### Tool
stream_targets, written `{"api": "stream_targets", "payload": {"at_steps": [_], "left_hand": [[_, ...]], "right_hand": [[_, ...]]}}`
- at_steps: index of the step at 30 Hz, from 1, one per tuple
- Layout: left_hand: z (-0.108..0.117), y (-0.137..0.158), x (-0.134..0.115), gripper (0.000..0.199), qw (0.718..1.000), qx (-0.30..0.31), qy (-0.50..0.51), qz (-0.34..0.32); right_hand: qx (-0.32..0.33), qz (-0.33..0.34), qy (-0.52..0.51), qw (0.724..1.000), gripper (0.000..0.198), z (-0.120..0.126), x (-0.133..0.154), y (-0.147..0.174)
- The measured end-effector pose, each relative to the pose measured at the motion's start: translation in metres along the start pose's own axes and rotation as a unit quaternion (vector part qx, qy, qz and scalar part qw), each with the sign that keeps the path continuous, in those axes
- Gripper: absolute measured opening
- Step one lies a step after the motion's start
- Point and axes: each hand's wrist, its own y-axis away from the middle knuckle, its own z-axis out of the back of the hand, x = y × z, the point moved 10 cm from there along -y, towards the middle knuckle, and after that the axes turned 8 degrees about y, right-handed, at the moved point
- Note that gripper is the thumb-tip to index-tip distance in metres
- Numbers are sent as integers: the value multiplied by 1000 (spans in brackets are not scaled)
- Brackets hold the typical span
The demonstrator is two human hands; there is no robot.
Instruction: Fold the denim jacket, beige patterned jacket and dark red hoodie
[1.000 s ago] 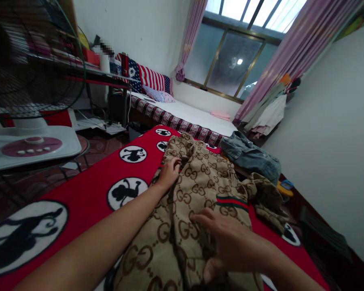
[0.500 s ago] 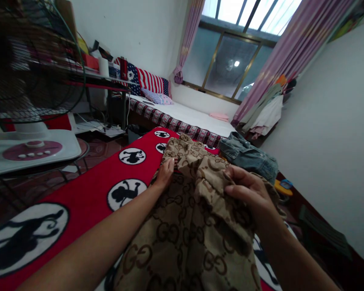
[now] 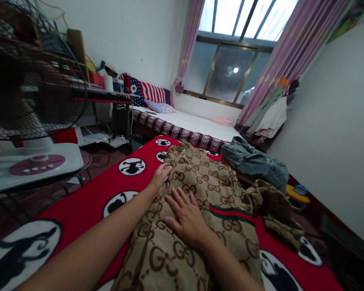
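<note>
Garment (image 3: 221,182) mid-frame; right hand (image 3: 188,220) flat atop, fingers spread, likely for even pressure; left hand (image 3: 160,176) at edge, likely steadying; cannot tell if clamped.

A wire-caged electric fan (image 3: 21,101) stands at the left, near a cluttered desk (image 3: 121,95) bearing a red thermos (image 3: 126,83). Beyond, a stars-and-stripes cushion (image 3: 153,93) and a pale printed pillow (image 3: 159,106) sit at one end of a white-sheeted bed (image 3: 194,121), a pink cloth (image 3: 221,121) farther along. Lilac curtains (image 3: 291,60) flank a sliding window (image 3: 226,72). Rumpled blue denim (image 3: 255,161) lies at the right, near a yellow stool (image 3: 294,195) holding a blue item (image 3: 301,189).
</note>
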Motion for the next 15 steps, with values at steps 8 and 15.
{"api": "stream_targets", "payload": {"at_steps": [8, 15], "left_hand": [[-55, -70, -46, 62, 954, 61, -280, -90], [-93, -120, -25, 43, 852, 106, -502, -101]], "right_hand": [[-27, 4, 1, 1000, 59, -1, 3, 4], [-79, -20, -31, 996, 52, 9, -4, 9]]}}
